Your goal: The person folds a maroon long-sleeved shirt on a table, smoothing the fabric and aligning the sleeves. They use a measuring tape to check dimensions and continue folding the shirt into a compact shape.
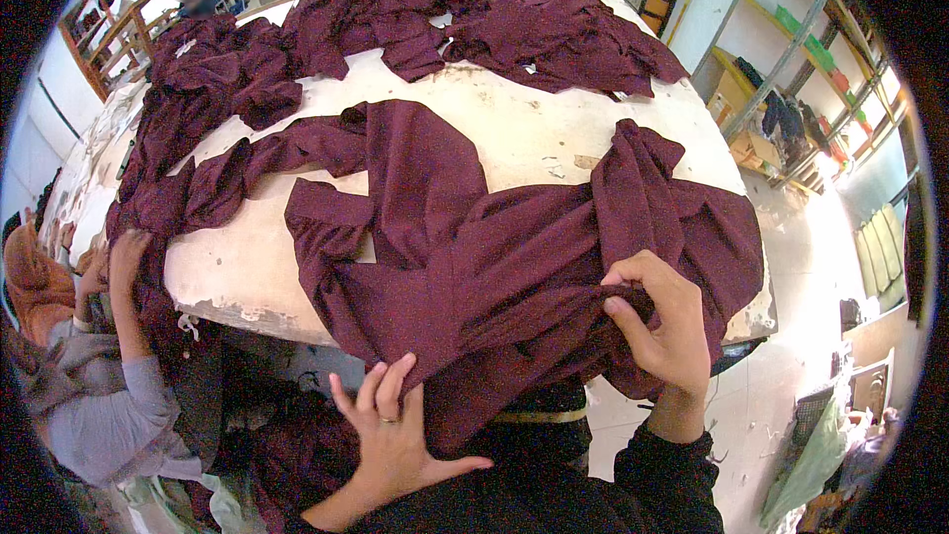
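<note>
A maroon cloth garment [519, 252] lies spread and creased over the near edge of the pale worktable [526, 141], part of it hanging down before me. My right hand [663, 319] pinches a fold of it between thumb and forefinger, right of the middle. Lower down, my left hand [393, 423], with a ring on one finger, has its fingers spread, the fingertips at the garment's lower left edge. Its palm holds nothing that I can see; whether the fingertips press on the cloth I cannot tell.
Heaps of maroon cloth [563, 30] cover the table's far side and its left side [222, 74]. At the left, a co-worker in a grey top [111, 408] handles maroon cloth. Metal shelving [786, 52] with boxes stands at the right. A green cloth or bag [808, 452] is at lower right.
</note>
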The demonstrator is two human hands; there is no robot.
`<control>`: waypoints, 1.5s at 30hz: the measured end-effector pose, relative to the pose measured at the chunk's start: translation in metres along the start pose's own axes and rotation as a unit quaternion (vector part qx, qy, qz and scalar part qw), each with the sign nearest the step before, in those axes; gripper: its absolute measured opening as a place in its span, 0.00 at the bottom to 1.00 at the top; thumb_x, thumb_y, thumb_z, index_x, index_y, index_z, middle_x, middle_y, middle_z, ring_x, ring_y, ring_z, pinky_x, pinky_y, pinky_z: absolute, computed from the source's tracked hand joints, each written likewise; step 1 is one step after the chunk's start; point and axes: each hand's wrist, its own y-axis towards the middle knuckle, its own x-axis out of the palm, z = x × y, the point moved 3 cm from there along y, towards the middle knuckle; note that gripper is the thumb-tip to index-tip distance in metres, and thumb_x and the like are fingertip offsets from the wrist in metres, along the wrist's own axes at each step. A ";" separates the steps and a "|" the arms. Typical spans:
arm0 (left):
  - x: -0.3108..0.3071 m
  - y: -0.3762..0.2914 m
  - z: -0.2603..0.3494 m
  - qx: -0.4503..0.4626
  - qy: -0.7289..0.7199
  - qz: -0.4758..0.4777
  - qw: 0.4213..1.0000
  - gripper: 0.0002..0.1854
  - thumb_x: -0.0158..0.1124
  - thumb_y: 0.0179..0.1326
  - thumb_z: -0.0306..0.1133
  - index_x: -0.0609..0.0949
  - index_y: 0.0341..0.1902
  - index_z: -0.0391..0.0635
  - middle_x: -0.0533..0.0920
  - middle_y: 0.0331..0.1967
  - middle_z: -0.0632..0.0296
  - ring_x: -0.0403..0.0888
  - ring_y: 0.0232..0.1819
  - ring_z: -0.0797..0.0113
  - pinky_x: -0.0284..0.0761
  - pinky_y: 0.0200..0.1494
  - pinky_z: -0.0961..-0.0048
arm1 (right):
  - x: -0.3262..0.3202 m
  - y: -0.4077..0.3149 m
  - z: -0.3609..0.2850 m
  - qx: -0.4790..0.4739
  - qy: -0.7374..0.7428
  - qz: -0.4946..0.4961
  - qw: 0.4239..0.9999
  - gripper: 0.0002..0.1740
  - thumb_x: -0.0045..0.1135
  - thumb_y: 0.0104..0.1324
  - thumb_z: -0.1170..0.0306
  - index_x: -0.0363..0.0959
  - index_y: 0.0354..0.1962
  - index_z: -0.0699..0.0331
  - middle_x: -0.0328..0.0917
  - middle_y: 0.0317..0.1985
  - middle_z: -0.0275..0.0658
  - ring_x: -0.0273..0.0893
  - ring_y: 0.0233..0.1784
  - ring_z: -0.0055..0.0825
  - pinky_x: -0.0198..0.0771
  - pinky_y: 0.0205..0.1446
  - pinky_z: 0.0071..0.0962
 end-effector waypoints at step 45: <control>-0.023 0.153 -0.079 0.038 -0.497 0.038 0.866 0.06 0.61 0.47 0.18 0.77 0.31 0.38 0.79 0.32 0.56 0.77 0.37 0.65 0.72 0.48 0.68 | -0.019 0.001 0.029 -0.018 0.020 0.113 0.993 0.08 0.58 0.49 0.80 0.72 0.30 0.66 0.75 0.29 0.42 0.75 0.33 0.34 0.69 0.39 0.24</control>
